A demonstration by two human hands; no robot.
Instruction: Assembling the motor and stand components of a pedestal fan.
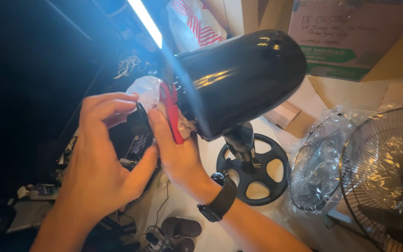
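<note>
1. Head view: looked down on a black fan motor housing (241,79), glossy and tilted, mounted on a short neck above a round black spoked base (253,175) that stood on the pale floor (220,235).
2. Left hand (103,163) raised at the front end of the housing, fingers curled, thumb and forefinger pinched on a small black round cap (141,122) at the shaft; grip closed on that cap.
3. Right hand (176,151) set just beside the left, under the housing's front rim, thumb pressed along a red band (171,112); grip closed on the band and on the crumpled clear plastic wrap (146,89) that covered the front end. Black wristwatch (220,198) worn on the right wrist.
4. Cap located between the two hands, touching the left fingertips, right at the housing's front, near the middle left of the frame.
5. Bright light tube (144,21) slanted above the housing, glare streaked down across it.
6. Two wire fan guards at right: one wrapped in clear plastic (316,163), near the base; another, larger guard (388,163), just beside it at the frame edge.
7. Cardboard box (350,37) behind the housing, top right; red-striped white bag (197,21) at top centre.
8. Pair of brown slippers (180,228) on the floor below the wrists, beside a tangle of dark cables (157,233).
9. Left part of the frame too dark to tell apart.
</note>
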